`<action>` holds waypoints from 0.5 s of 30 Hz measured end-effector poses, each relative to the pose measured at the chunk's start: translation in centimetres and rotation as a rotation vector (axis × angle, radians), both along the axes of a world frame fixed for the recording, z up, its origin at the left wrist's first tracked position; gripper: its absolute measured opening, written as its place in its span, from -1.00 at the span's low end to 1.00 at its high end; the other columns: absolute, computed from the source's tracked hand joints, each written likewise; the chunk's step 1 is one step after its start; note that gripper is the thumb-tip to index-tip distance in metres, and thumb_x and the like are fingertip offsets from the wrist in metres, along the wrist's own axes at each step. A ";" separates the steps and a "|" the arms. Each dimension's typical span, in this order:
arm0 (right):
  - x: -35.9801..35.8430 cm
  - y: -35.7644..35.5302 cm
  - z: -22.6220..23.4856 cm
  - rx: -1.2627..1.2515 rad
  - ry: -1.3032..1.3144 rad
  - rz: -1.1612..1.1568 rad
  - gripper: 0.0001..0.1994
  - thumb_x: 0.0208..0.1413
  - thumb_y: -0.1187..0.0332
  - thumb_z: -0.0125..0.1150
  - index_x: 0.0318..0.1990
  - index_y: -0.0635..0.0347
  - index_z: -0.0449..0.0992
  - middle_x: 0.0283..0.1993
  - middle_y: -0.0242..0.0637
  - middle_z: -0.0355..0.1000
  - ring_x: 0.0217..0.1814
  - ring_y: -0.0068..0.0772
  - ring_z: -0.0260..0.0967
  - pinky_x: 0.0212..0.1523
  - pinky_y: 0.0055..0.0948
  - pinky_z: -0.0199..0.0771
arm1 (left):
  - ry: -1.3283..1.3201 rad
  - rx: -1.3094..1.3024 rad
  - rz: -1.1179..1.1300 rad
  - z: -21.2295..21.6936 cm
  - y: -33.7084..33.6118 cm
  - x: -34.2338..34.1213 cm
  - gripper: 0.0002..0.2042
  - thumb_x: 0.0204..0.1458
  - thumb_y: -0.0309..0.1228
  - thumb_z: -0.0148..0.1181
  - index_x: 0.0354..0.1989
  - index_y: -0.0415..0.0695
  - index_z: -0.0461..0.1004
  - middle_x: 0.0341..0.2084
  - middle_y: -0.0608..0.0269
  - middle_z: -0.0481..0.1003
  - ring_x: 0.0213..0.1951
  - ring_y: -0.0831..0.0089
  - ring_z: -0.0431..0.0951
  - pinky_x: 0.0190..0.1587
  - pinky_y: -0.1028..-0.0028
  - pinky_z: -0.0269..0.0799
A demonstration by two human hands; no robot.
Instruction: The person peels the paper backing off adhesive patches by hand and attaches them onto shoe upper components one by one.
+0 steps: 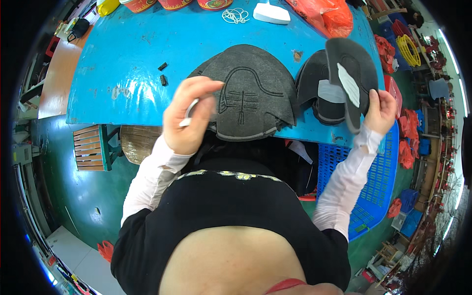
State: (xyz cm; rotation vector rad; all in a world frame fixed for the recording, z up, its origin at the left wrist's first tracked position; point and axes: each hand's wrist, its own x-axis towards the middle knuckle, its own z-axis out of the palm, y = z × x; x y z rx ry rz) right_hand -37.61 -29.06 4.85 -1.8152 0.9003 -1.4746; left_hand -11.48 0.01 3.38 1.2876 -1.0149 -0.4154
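My right hand (381, 112) grips the edge of a dark grey insole (351, 64), which is raised and tilted above the right side of the table. A ribbed white patch (349, 84) shows on its face. Behind it lie more dark insoles (311, 78), one with a light grey patch (331, 92). My left hand (189, 115), slightly blurred, is curled around a small white strip (189, 112) whose kind I cannot make out. Beside that hand, a fanned pile of dark grey insoles (255, 98) with pressed line patterns lies at the table's near edge.
The blue table (123, 73) bears two small black pieces (163, 78), white string (236, 15), a white block (271, 13), an orange plastic bag (327, 17) and several red tubs (174, 4). A blue plastic basket (373, 196) stands below right, a slatted wooden stool (88, 147) at left.
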 end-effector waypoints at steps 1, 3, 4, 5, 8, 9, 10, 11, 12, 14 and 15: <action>-1.3 -2.7 -1.6 0.032 0.061 0.041 -0.82 0.02 0.55 0.24 -0.23 0.32 0.39 -0.29 -0.33 0.41 -0.27 -0.61 0.36 -0.20 -0.65 0.36 | 0.082 0.025 -0.042 0.0 -0.7 -0.7 -0.74 0.05 -0.71 -0.05 -0.10 -0.25 0.43 -0.17 0.16 0.36 -0.33 0.58 0.42 -0.26 0.57 0.36; -2.4 -5.0 -3.5 -0.138 0.421 -0.051 -0.80 0.01 0.44 0.28 -0.21 0.27 0.47 -0.24 -0.34 0.44 -0.21 -0.57 0.36 -0.15 -0.56 0.36 | 0.263 0.036 -0.106 -0.7 -2.3 -1.6 -0.78 0.07 -0.62 0.03 -0.09 -0.26 0.38 -0.30 0.20 0.41 -0.36 0.57 0.44 -0.28 0.56 0.38; -1.5 -5.0 -3.3 -0.331 0.676 -0.116 -0.78 0.01 0.40 0.30 -0.20 0.25 0.49 -0.22 -0.33 0.45 -0.18 -0.54 0.36 -0.14 -0.52 0.36 | 0.427 0.003 -0.143 -1.2 -2.9 -2.1 -0.78 0.08 -0.59 0.06 -0.08 -0.27 0.36 -0.36 0.19 0.44 -0.37 0.55 0.43 -0.30 0.54 0.37; -1.5 -3.9 -3.1 -0.628 0.794 -0.232 -0.76 -0.02 0.36 0.31 -0.18 0.23 0.52 -0.17 -0.32 0.46 -0.13 -0.51 0.36 -0.11 -0.45 0.35 | 0.508 0.017 -0.108 -1.2 -3.1 -2.8 -0.78 0.08 -0.57 0.08 -0.09 -0.25 0.34 -0.47 0.22 0.48 -0.35 0.52 0.47 -0.26 0.52 0.40; 1.1 0.8 -1.8 -0.080 0.251 -0.170 -0.72 -0.05 0.41 0.33 -0.15 0.23 0.50 -0.17 -0.31 0.45 -0.18 -0.52 0.37 -0.17 -0.50 0.37 | 0.717 0.013 -0.168 -1.1 -3.4 -3.3 -0.82 0.05 -0.59 0.13 -0.16 -0.23 0.36 -0.44 0.19 0.52 -0.32 0.50 0.51 -0.22 0.52 0.42; 2.7 4.1 -0.9 0.059 0.129 -0.007 -0.69 -0.08 0.43 0.34 -0.13 0.23 0.49 -0.18 -0.31 0.44 -0.23 -0.53 0.37 -0.21 -0.53 0.37 | 0.718 0.024 -0.170 -1.1 -3.4 -3.3 -0.82 0.05 -0.59 0.13 -0.16 -0.23 0.36 -0.44 0.19 0.52 -0.32 0.50 0.51 -0.22 0.52 0.42; 4.9 7.5 -0.1 0.196 0.001 0.163 -0.66 -0.10 0.46 0.36 -0.11 0.23 0.48 -0.19 -0.31 0.44 -0.27 -0.54 0.37 -0.25 -0.57 0.37 | 0.710 0.023 -0.189 -1.2 -3.3 -3.3 -0.82 0.04 -0.59 0.15 -0.18 -0.23 0.37 -0.42 0.19 0.52 -0.31 0.50 0.51 -0.22 0.52 0.42; 6.4 10.5 0.8 0.275 0.028 0.403 -0.65 -0.11 0.50 0.35 -0.10 0.22 0.47 -0.20 -0.32 0.44 -0.31 -0.55 0.37 -0.27 -0.58 0.38 | 0.703 0.017 -0.215 -1.2 -3.4 -3.2 -0.83 0.03 -0.59 0.16 -0.21 -0.22 0.38 -0.41 0.20 0.52 -0.31 0.50 0.51 -0.23 0.53 0.43; 7.7 13.0 1.1 0.351 0.053 0.656 -0.63 -0.12 0.54 0.35 -0.08 0.20 0.46 -0.22 -0.33 0.44 -0.35 -0.56 0.37 -0.30 -0.59 0.39 | 0.700 0.016 -0.206 -1.3 -3.3 -3.2 -0.83 0.03 -0.59 0.16 -0.21 -0.22 0.38 -0.41 0.20 0.52 -0.31 0.50 0.51 -0.23 0.53 0.43; 9.3 16.4 0.2 0.340 0.170 0.747 -0.66 -0.12 0.59 0.31 -0.11 0.21 0.47 -0.27 -0.29 0.45 -0.37 -0.49 0.40 -0.33 -0.55 0.41 | 0.671 0.050 -0.204 -1.1 -2.8 -3.4 -0.85 0.01 -0.59 0.20 -0.25 -0.22 0.40 -0.42 0.27 0.51 -0.31 0.52 0.51 -0.25 0.54 0.44; 10.2 17.1 -0.6 0.101 0.216 0.663 -0.69 -0.11 0.61 0.29 -0.14 0.22 0.48 -0.31 -0.26 0.45 -0.38 -0.45 0.41 -0.35 -0.54 0.41 | 0.612 0.065 -0.231 -1.1 -2.4 -3.3 -0.90 0.08 -0.51 0.14 -0.24 -0.23 0.42 -0.36 0.25 0.48 -0.30 0.54 0.49 -0.29 0.58 0.44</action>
